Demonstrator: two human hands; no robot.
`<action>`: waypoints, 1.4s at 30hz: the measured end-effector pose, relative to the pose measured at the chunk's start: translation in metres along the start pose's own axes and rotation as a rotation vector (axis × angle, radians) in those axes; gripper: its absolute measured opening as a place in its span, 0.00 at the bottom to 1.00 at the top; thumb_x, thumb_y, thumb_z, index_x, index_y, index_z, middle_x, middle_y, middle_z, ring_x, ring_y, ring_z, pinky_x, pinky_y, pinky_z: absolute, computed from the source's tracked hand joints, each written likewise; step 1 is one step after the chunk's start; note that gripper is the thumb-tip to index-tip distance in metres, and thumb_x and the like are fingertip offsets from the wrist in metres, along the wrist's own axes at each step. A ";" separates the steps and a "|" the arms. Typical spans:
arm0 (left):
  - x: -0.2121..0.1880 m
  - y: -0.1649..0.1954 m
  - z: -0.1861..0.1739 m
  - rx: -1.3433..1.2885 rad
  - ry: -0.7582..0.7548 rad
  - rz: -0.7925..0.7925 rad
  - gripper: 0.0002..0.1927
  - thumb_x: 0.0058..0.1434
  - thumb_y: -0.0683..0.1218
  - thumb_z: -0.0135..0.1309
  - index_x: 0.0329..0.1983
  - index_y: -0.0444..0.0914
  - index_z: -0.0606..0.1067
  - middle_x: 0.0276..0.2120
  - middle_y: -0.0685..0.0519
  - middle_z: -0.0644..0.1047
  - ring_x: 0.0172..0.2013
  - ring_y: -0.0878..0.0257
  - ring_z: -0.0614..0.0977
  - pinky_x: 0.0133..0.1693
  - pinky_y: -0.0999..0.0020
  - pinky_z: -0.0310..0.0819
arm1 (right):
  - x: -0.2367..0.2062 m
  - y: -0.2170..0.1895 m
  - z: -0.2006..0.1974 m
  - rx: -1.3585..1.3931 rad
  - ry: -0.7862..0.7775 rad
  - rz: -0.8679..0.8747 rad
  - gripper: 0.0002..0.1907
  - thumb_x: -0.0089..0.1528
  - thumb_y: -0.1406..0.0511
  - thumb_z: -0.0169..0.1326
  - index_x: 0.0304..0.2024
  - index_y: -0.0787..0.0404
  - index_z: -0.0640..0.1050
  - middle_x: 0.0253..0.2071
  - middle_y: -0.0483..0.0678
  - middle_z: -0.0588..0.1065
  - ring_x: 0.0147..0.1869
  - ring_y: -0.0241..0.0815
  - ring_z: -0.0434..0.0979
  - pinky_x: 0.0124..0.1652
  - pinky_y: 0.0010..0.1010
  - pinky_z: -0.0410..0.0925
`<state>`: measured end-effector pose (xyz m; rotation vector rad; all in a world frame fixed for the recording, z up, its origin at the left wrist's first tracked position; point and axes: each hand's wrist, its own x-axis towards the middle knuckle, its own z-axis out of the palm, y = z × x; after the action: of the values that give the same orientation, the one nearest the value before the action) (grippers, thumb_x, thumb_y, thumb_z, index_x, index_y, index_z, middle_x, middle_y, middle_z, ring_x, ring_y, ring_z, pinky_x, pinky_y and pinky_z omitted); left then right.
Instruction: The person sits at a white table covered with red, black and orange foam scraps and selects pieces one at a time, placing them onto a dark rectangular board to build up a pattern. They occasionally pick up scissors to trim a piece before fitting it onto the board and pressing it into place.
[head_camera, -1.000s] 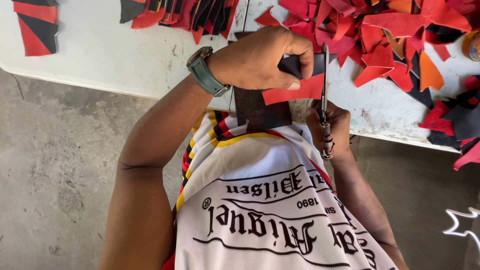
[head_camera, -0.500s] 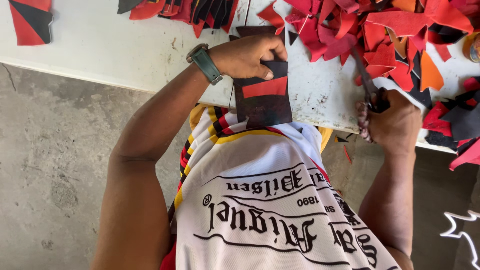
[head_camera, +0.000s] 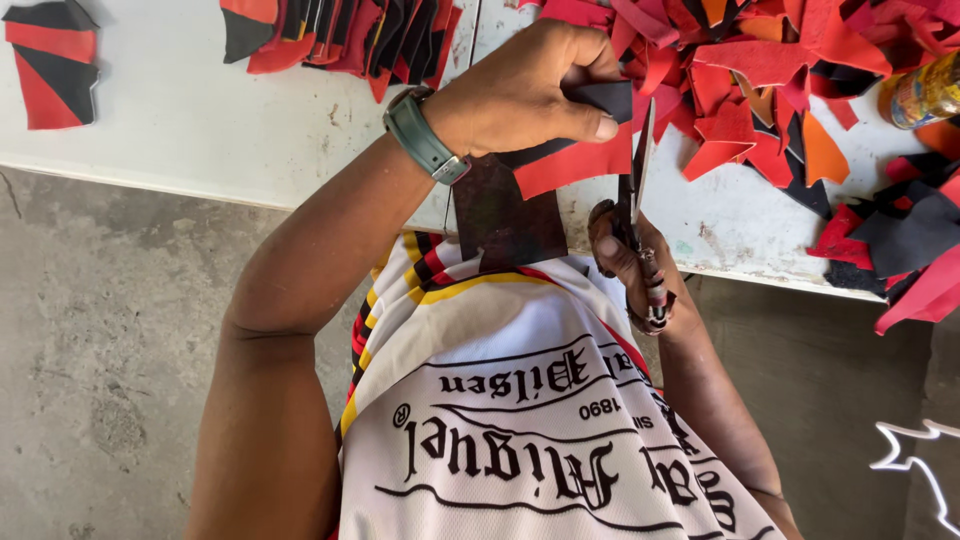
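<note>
From the head camera, the left hand (head_camera: 520, 95) pinches a red and black leather piece (head_camera: 560, 165) at the near edge of the white bench (head_camera: 190, 120), thumb pressed on its top corner. The piece hangs partly over the bench edge, above the person's white printed shirt (head_camera: 520, 420). Just to its right, the right hand (head_camera: 630, 255) grips a pair of scissors (head_camera: 638, 195), blades pointing away and meeting the piece's right edge. Red, black and orange scraps (head_camera: 770, 70) heap on the far right of the bench. A green watch (head_camera: 425, 135) sits on the left wrist.
</note>
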<state>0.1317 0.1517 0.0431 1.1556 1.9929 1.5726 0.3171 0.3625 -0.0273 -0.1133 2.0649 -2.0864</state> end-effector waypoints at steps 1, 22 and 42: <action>-0.001 0.000 0.000 -0.014 0.010 0.017 0.16 0.59 0.43 0.69 0.44 0.33 0.75 0.38 0.52 0.82 0.40 0.67 0.84 0.44 0.70 0.80 | 0.002 -0.001 0.002 -0.014 0.012 0.016 0.19 0.66 0.53 0.57 0.40 0.59 0.68 0.32 0.40 0.64 0.34 0.31 0.59 0.35 0.23 0.56; -0.011 -0.008 0.016 0.080 0.185 0.275 0.20 0.58 0.31 0.62 0.46 0.33 0.64 0.43 0.53 0.72 0.42 0.67 0.84 0.45 0.72 0.79 | 0.003 -0.004 0.017 -0.442 0.277 0.102 0.14 0.69 0.62 0.54 0.30 0.61 0.71 0.23 0.38 0.66 0.28 0.27 0.60 0.28 0.22 0.59; -0.061 -0.108 -0.036 0.450 0.129 -0.092 0.25 0.61 0.47 0.69 0.59 0.38 0.75 0.49 0.45 0.80 0.50 0.55 0.83 0.50 0.58 0.78 | -0.010 -0.024 -0.079 -1.316 0.390 -0.138 0.23 0.62 0.60 0.74 0.51 0.66 0.79 0.43 0.56 0.79 0.50 0.53 0.80 0.46 0.39 0.73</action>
<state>0.1026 0.0765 -0.0572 1.1137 2.5337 1.2128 0.3094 0.4424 -0.0040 -0.0299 3.3419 -0.4545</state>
